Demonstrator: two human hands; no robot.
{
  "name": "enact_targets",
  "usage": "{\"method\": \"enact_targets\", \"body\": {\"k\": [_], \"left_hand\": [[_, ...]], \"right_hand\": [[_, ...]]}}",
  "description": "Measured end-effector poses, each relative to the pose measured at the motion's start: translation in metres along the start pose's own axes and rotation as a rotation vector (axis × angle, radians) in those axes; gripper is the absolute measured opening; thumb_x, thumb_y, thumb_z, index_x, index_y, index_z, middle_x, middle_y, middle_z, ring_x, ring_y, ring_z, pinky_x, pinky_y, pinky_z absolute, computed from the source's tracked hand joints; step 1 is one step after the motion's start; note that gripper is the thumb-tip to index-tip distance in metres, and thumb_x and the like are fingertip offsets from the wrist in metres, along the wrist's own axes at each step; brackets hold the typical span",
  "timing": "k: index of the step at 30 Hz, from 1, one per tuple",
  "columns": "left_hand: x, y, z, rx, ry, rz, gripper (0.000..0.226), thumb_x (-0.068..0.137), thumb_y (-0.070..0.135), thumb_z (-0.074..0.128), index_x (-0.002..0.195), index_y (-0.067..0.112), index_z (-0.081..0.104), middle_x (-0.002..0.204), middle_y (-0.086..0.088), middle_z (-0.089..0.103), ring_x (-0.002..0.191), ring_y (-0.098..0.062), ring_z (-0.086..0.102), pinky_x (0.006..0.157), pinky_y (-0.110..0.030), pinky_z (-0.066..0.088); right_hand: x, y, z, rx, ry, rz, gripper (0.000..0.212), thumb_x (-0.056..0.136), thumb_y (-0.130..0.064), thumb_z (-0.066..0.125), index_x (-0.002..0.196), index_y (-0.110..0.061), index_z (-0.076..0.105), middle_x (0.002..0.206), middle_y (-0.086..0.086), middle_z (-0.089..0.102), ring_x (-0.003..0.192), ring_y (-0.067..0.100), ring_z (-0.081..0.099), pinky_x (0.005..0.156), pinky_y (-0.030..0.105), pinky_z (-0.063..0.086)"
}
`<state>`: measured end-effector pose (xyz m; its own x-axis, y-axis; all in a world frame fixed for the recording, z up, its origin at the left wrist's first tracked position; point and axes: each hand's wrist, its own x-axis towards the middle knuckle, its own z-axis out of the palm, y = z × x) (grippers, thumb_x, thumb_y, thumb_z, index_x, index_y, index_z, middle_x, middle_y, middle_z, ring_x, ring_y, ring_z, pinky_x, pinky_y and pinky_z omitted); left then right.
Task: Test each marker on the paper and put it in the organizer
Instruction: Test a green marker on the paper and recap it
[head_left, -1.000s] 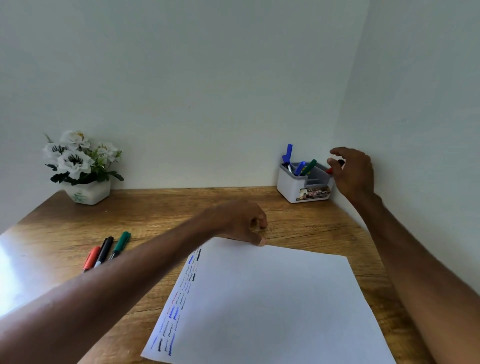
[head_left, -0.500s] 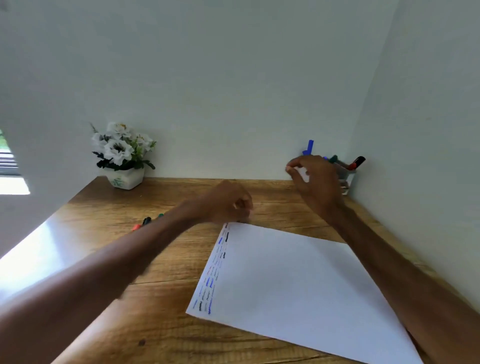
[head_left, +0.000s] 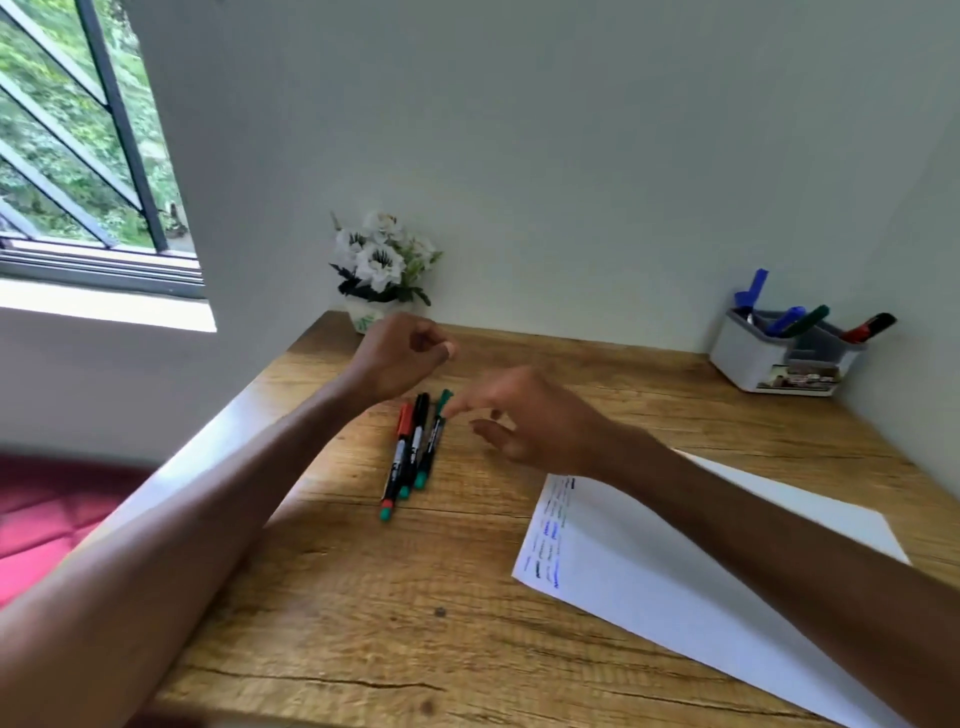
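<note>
Three markers lie side by side on the wooden surface, touching or nearly so: a red-capped marker (head_left: 399, 457), a black-capped marker (head_left: 416, 439) and a green-capped marker (head_left: 432, 441). Their long axes run from near left to far right, caps at the far end, and each slim dark barrel carries a white label. The right hand (head_left: 524, 415) hovers just right of them with its fingers (head_left: 457, 408) spread apart. The index tip is at the green cap, but blur hides whether it touches. The left hand (head_left: 400, 353) hangs above the far end of the row, fingers curled into a loose fist around nothing. A second ago the right hand was at the organizer (head_left: 748, 364) with a red pen (head_left: 867, 328), which now leans in its right end, and the left hand pressed the paper's corner. Both hands have since crossed to the row, and the view has swung left. The organizer is a white plastic box with a grey insert, standing well apart in the far right corner. The smooth white paper (head_left: 649, 571) lies near right, with short ink strokes down its left edge. White flowers in a pot (head_left: 379, 260) stand by the wall.
</note>
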<state>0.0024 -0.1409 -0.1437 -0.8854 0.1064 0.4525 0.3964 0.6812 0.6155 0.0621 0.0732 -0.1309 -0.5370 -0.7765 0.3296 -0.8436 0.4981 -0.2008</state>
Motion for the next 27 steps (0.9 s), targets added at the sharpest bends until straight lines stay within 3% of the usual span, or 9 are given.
{"method": "enact_targets", "body": {"k": [5,10,13,16,18,20,22,24,27], "left_hand": [[-0.003,0.002,-0.002,-0.033,0.007,-0.035,0.014,0.093,0.023,0.073,0.1,0.014,0.081,0.097,0.003,0.08,0.089,-0.005,0.074,0.087,-0.025,0.059],[-0.007,0.008,0.002,-0.049,-0.026,-0.005,0.013,0.093,0.018,0.074,0.101,0.01,0.079,0.099,-0.001,0.079,0.086,-0.005,0.073,0.088,-0.03,0.061],[-0.01,0.018,0.005,-0.071,-0.06,0.086,0.013,0.094,0.016,0.071,0.104,0.011,0.078,0.101,0.0,0.078,0.087,-0.004,0.072,0.088,-0.031,0.061],[-0.013,0.03,0.012,-0.122,-0.149,0.177,0.019,0.097,0.012,0.066,0.114,0.009,0.073,0.112,-0.001,0.075,0.103,-0.011,0.071,0.095,-0.036,0.058],[-0.014,0.039,0.019,-0.178,-0.235,0.243,0.023,0.098,0.011,0.064,0.121,0.01,0.069,0.12,-0.001,0.073,0.111,-0.011,0.069,0.098,-0.035,0.056],[-0.017,0.048,0.028,-0.215,-0.32,0.304,0.027,0.101,0.013,0.059,0.127,0.015,0.067,0.128,0.003,0.07,0.118,-0.007,0.065,0.1,-0.031,0.053],[-0.021,0.053,0.037,-0.219,-0.405,0.339,0.029,0.105,0.014,0.053,0.131,0.018,0.066,0.132,0.005,0.069,0.124,-0.008,0.063,0.103,-0.037,0.053],[-0.025,0.053,0.043,-0.232,-0.459,0.34,0.026,0.107,0.018,0.05,0.125,0.015,0.069,0.121,0.003,0.074,0.114,-0.012,0.069,0.096,-0.043,0.057],[-0.026,0.05,0.044,-0.28,-0.452,0.302,0.023,0.106,0.021,0.055,0.118,0.01,0.072,0.099,0.004,0.077,0.087,-0.01,0.073,0.075,-0.033,0.06]], "right_hand": [[0.018,-0.013,0.015,-0.092,-0.079,-0.063,0.034,0.091,-0.002,0.068,0.123,-0.013,0.073,0.121,0.006,0.072,0.109,0.023,0.066,0.089,0.035,0.053],[0.013,-0.008,0.009,-0.222,-0.137,-0.144,0.034,0.087,-0.001,0.072,0.119,-0.013,0.071,0.119,0.007,0.069,0.101,0.021,0.065,0.074,0.028,0.046],[0.0,0.002,-0.001,-0.224,-0.118,-0.081,0.027,0.09,-0.003,0.072,0.115,-0.013,0.071,0.113,0.003,0.069,0.094,0.018,0.065,0.07,0.033,0.052],[-0.02,0.014,-0.015,-0.031,0.059,0.042,0.022,0.091,-0.004,0.073,0.109,-0.016,0.071,0.101,-0.004,0.07,0.086,0.002,0.062,0.072,0.021,0.05],[-0.032,0.02,-0.024,0.143,0.241,0.153,0.021,0.092,-0.008,0.073,0.109,-0.02,0.069,0.099,-0.007,0.07,0.089,0.001,0.065,0.074,0.013,0.051],[-0.041,0.025,-0.031,0.364,0.421,0.23,0.022,0.092,-0.008,0.074,0.11,-0.018,0.067,0.098,-0.004,0.072,0.092,0.009,0.07,0.078,0.019,0.057],[-0.049,0.029,-0.037,0.605,0.559,0.275,0.025,0.09,-0.001,0.075,0.111,-0.012,0.067,0.097,0.005,0.074,0.09,0.02,0.073,0.076,0.027,0.06],[-0.057,0.033,-0.04,0.758,0.629,0.32,0.025,0.087,0.003,0.077,0.109,-0.006,0.068,0.096,0.009,0.075,0.086,0.023,0.074,0.072,0.028,0.061],[-0.07,0.044,-0.042,0.864,0.642,0.379,0.024,0.083,0.004,0.08,0.103,-0.005,0.071,0.093,0.006,0.078,0.086,0.023,0.076,0.071,0.027,0.062]]}}
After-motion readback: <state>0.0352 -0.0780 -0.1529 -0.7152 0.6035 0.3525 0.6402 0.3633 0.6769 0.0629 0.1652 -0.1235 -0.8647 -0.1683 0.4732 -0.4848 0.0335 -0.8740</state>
